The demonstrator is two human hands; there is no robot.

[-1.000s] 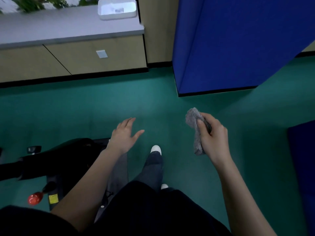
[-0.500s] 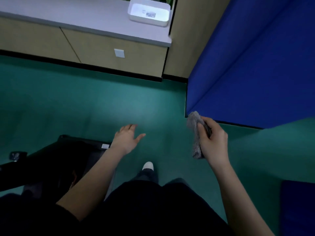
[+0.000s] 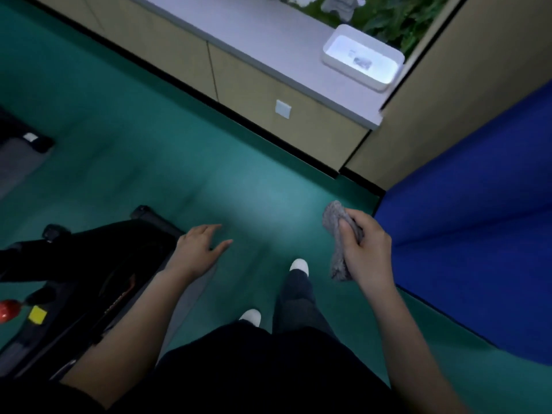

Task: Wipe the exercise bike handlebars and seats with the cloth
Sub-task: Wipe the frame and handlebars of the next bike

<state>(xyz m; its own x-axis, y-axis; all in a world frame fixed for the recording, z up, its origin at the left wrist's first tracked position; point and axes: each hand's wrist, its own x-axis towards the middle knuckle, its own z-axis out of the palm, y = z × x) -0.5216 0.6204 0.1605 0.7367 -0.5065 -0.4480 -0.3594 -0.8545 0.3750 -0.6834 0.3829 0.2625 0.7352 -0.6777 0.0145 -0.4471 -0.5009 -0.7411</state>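
Both hands hang out in front of the person over the green floor [image 3: 185, 162]. Gripped in the right hand [image 3: 366, 249] is a grey cloth [image 3: 336, 234], fingers curled round its middle so that one bunched end sticks up above the thumb and the other hangs below the palm; it is up in the air, touching nothing else. By contrast the left hand [image 3: 198, 249] is empty and slack, fingers spread and extended, palm down, hovering just past the near edge of the black exercise bike [image 3: 89, 264] without visibly touching it.

That bike fills the lower left, dark and hard to read in detail, with a red knob [image 3: 7, 309] and a yellow sticker [image 3: 37, 314] on its frame near the left edge. A large blue padded mat [image 3: 478, 234] occupies the right side, just beside the cloth hand. Along the top runs a low tan cabinet [image 3: 254, 91] with a grey countertop [image 3: 254, 34], carrying a white rectangular tray [image 3: 334, 46] near its right end. A small pale square plate [image 3: 283, 109] sits on the cabinet face. Below the hands, two white shoe tips [image 3: 299, 265] show beyond dark trousers.
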